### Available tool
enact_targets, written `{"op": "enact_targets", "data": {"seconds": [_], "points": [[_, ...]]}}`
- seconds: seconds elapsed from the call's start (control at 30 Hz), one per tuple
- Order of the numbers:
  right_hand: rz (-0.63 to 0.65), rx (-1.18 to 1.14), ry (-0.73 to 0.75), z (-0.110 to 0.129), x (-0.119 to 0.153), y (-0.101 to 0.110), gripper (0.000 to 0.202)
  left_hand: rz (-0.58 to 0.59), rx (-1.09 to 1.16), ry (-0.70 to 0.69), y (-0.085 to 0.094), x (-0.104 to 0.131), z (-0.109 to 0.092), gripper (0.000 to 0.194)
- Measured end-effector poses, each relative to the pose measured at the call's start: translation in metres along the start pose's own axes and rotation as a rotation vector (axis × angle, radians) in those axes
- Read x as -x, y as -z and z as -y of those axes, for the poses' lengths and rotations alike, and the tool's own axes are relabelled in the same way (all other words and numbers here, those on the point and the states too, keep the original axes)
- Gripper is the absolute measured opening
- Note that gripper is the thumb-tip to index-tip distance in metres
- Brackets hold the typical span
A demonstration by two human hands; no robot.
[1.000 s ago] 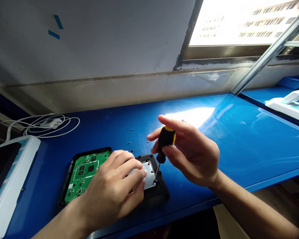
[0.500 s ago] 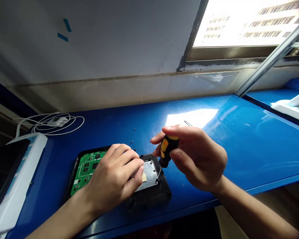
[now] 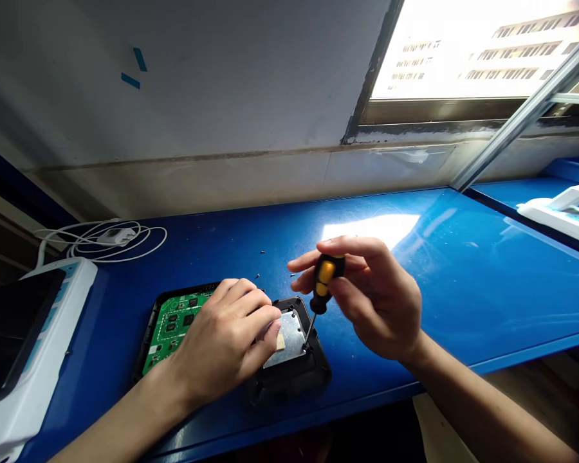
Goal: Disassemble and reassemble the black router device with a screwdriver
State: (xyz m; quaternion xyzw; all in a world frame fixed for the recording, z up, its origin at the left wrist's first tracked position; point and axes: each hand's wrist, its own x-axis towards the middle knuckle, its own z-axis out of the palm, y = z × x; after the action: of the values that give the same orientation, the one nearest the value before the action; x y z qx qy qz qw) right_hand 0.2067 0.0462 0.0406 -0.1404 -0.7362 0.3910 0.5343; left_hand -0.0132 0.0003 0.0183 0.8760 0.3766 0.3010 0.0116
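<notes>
A short screwdriver (image 3: 327,278) with a black and yellow handle is pinched between the thumb and fingers of my right hand (image 3: 383,296). Its thin shaft slants down to a corner of a silvery metal plate (image 3: 292,344), at a dark screw spot. That plate lies inside a black plastic casing (image 3: 318,373). My left hand (image 3: 226,328) bears down on the casing from the left, fingers bent over the plate's left side and thumb tucked in. Partly under this hand, a green circuit board (image 3: 174,325) sits in the casing's left part.
Several small screws (image 3: 258,276) are scattered on the blue table (image 3: 212,238) behind the casing. At left stand a white device with a dark screen (image 3: 19,328) and a coiled white cable (image 3: 145,254). A metal post (image 3: 506,138) rises at back right, near another white device (image 3: 560,209).
My right hand has shifted slightly left and up, and the screwdriver stands a little more upright, its tip at the same corner. My left hand holds its place; the view tilts slightly.
</notes>
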Motion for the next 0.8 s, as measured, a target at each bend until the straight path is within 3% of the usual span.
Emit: {"op": "enact_targets", "data": {"seconds": [0.13, 0.23, 0.33, 0.8], "points": [[-0.019, -0.059, -0.018, 0.003, 0.004, -0.001, 0.028, 0.019, 0.001, 0.004, 0.001, -0.001, 0.0, 0.02], [-0.086, -0.007, 0.052, 0.004, 0.006, -0.002, 0.038, 0.024, -0.012, 0.004, 0.002, -0.001, 0.0, 0.022], [-0.152, 0.039, 0.022, 0.008, 0.009, -0.004, 0.037, 0.017, -0.022, 0.001, 0.001, 0.0, 0.0, 0.023], [-0.152, 0.127, 0.013, 0.022, 0.025, 0.003, 0.042, 0.076, 0.005, 0.022, 0.001, 0.002, 0.002, 0.02]]}}
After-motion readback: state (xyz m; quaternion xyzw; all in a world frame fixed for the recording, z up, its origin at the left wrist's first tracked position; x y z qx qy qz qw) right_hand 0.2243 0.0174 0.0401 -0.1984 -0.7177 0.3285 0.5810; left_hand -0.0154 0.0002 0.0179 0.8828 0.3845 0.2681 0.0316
